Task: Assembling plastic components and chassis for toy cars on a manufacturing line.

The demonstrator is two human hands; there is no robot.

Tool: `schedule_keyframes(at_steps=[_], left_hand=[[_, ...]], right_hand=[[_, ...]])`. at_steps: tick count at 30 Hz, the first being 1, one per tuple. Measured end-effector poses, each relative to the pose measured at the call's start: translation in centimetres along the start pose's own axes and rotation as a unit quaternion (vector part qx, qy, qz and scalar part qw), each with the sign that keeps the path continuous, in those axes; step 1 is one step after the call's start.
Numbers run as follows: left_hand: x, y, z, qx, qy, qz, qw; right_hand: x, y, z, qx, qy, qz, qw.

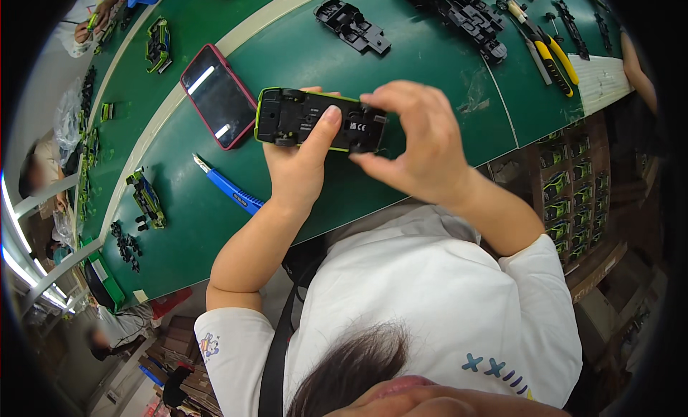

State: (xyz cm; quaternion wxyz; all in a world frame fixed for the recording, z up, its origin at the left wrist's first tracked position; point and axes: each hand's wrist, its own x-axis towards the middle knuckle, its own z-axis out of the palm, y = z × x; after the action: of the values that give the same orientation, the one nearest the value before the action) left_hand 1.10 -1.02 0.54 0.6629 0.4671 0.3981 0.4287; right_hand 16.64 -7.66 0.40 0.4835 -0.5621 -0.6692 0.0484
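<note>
A toy car with a black underside and a lime-green rim lies belly-up in my left hand. The left thumb presses across its underside, while the other fingers are mostly hidden beneath it. At the car's right end, my right hand curves round with thumb and forefinger at the wheels on opposite sides. A phone in a dark pink case lies left of the car. Close to my left forearm is a blue utility knife with its blade showing.
Beyond the car lie a black chassis and heaped chassis. Yellow-and-black pliers lie right. More toy cars and black small parts are left. A compartmented tray holds cars. Other people's arms reach in at the edges.
</note>
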Motion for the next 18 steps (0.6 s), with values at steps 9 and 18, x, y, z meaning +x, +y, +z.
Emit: schedule_keyframes(at_steps=[9, 18], left_hand=[[0.1, 0.2, 0.4, -0.031, -0.005, -0.019, 0.999], [0.5, 1.0, 0.0, -0.106, -0.015, -0.096, 0.99]], right_hand=[[0.2, 0.3, -0.6, 0.006, -0.008, 0.019, 1.0], [0.2, 0.7, -3.6, 0.171, -0.011, 0.024, 0.985]])
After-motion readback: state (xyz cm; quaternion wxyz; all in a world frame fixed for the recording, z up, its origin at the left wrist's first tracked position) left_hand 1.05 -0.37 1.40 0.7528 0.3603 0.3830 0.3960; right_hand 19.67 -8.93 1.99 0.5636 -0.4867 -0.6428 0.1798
